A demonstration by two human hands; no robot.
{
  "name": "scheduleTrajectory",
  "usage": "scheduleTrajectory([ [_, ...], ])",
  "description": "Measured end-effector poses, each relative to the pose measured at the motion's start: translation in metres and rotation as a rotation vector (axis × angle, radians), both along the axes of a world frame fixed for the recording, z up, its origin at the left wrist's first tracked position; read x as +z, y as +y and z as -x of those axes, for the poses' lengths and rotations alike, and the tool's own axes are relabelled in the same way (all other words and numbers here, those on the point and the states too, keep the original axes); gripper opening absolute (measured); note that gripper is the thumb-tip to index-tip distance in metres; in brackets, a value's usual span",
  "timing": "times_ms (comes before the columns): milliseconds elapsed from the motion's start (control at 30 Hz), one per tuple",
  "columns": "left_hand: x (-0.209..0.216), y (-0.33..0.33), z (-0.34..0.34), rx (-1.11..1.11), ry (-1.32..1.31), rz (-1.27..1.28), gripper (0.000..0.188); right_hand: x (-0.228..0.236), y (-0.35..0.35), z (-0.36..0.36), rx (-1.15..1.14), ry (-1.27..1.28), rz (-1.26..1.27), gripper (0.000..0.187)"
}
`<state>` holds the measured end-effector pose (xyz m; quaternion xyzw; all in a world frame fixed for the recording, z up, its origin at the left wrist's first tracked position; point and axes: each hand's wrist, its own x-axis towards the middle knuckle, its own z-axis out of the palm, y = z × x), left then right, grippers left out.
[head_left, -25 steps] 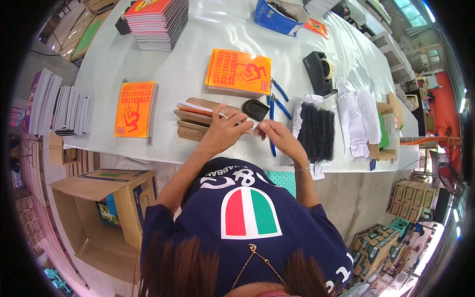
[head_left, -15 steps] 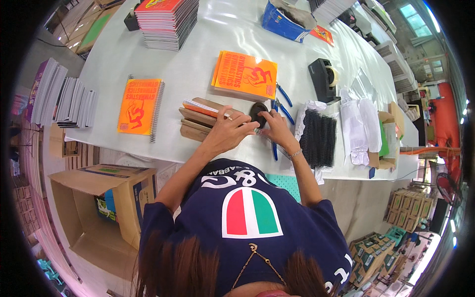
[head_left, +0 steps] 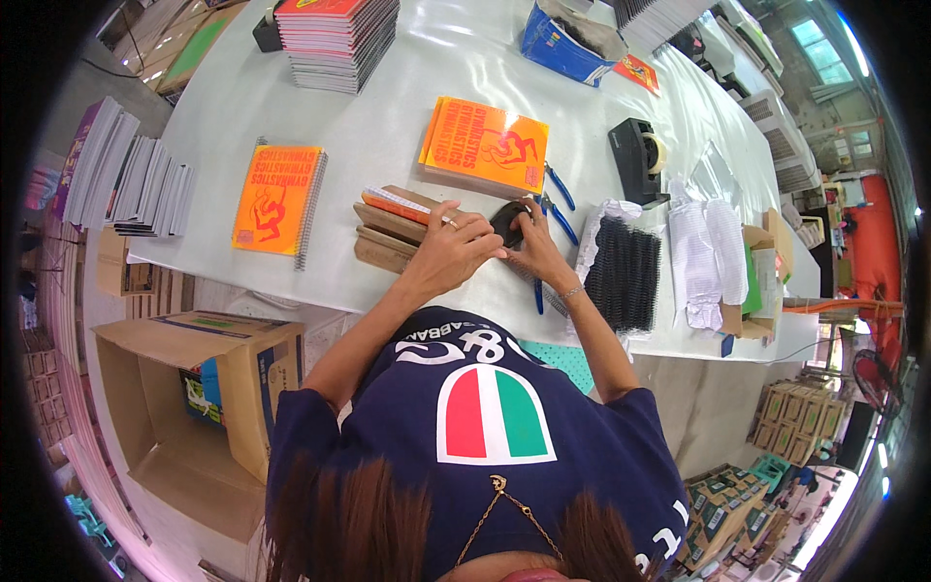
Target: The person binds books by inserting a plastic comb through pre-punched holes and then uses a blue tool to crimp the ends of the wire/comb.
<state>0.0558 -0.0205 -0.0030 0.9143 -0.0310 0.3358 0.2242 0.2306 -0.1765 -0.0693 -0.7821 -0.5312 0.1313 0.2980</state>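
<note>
My left hand rests over the right end of a brown cardboard holder at the table's near edge, fingers bent together. An orange-covered booklet with white pages lies in this holder and runs under the hand. My right hand is closed beside it, fingertips at a dark rounded object; thumb and left fingertips almost meet. What either hand pinches is hidden. Blue-handled pliers lie partly under my right hand. A stack of orange booklets sits just beyond.
A spiral-bound orange notebook lies to the left. On the right are black binding coils, a tape dispenser and white wrapping. Tall notebook stacks and a blue box stand at the back. An open carton stands below left.
My right hand's fingers have shifted slightly up over the dark rounded object. My left hand stays on the holder, its fingers a little more curled. The whole view has shifted slightly.
</note>
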Motion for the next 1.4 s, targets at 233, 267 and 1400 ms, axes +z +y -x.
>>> scheduleTrajectory([
  [233, -0.002, 0.002, 0.002, -0.013, 0.01, -0.042, 0.024, 0.038, -0.001, -0.006, 0.006, 1.403, -0.152, 0.05],
  [267, -0.003, 0.002, 0.002, -0.008, 0.01, -0.044, 0.024, 0.044, -0.002, -0.006, 0.012, 1.403, -0.15, 0.05],
  [1400, 0.009, 0.004, 0.032, 0.308, 0.133, 0.311, 0.04, 0.113, 0.018, 0.002, 0.135, 0.774, 0.095, 0.052],
])
